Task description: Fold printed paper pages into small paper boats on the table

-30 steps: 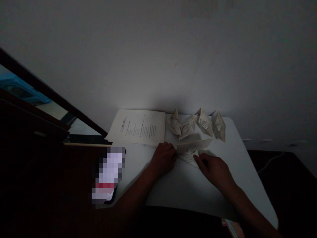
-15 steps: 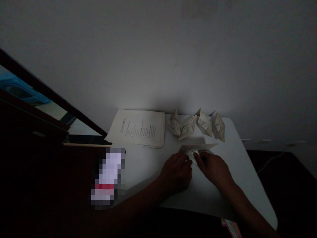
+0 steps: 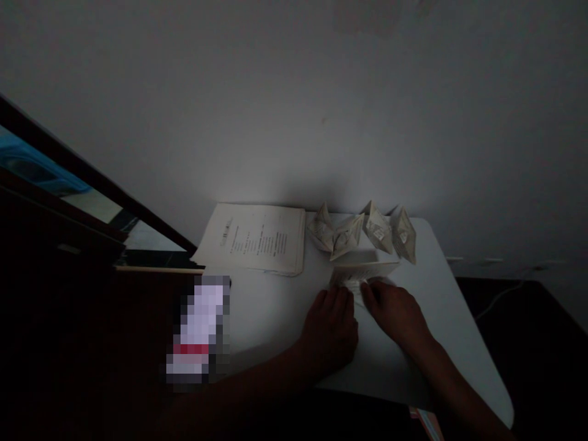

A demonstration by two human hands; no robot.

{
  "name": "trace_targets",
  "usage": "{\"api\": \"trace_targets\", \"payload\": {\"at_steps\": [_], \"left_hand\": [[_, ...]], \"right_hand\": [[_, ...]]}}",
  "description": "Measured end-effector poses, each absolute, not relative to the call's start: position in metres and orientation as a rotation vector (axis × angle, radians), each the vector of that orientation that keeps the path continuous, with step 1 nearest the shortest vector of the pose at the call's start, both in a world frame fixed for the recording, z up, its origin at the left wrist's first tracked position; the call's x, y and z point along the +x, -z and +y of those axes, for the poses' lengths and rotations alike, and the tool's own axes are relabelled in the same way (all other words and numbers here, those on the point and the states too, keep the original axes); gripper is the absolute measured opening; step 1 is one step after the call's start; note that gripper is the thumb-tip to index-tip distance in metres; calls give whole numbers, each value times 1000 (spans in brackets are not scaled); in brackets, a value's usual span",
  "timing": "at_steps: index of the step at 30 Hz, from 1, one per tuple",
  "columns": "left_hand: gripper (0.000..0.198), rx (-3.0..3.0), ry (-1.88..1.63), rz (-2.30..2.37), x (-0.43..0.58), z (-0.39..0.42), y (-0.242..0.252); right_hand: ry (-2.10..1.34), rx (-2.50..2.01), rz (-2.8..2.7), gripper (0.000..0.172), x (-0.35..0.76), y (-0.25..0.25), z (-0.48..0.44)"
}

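Observation:
A partly folded sheet of printed paper (image 3: 366,271) lies on the white table, its back flap raised and its front part between my hands. My left hand (image 3: 331,326) rests at the left part of the paper, fingers together and bent down onto it; the fingertips are partly hidden. On the right side, my right hand (image 3: 395,309) pinches the paper's edge between thumb and curled fingers. Behind the sheet stand several folded paper boats (image 3: 348,236), made of printed paper.
A stack of printed sheets (image 3: 257,239) lies at the table's back left. The phone (image 3: 202,324), blurred out, is at the left edge. The white table (image 3: 271,306) meets the wall behind. A cable (image 3: 498,297) runs off to the right.
My left hand has shifted slightly down, and its fingers are straighter and lie flatter on the paper. The raised flap shows more of its print. My right hand has barely moved.

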State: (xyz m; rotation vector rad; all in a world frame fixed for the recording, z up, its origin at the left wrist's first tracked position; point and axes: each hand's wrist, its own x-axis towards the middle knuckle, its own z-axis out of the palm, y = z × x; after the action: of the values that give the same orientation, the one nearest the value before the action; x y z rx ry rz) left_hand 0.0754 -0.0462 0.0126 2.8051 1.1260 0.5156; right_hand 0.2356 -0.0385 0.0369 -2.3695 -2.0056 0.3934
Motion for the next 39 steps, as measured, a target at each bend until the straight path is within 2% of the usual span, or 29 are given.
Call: {"api": "trace_targets", "payload": {"at_steps": [23,30,39], "left_hand": [[55,2715,-481,1166,73,-43,-10],[55,2701,-515,1188,71,-43,-6],[60,2673,-509,1295,70,-46,-3]], "right_hand": [[-409,-2381,-1956,37,240,-32,-32],[-513,-2315,-1950,41,245,-34,-31],[-479,-2354,-1961,41,243,-35,-31]]}}
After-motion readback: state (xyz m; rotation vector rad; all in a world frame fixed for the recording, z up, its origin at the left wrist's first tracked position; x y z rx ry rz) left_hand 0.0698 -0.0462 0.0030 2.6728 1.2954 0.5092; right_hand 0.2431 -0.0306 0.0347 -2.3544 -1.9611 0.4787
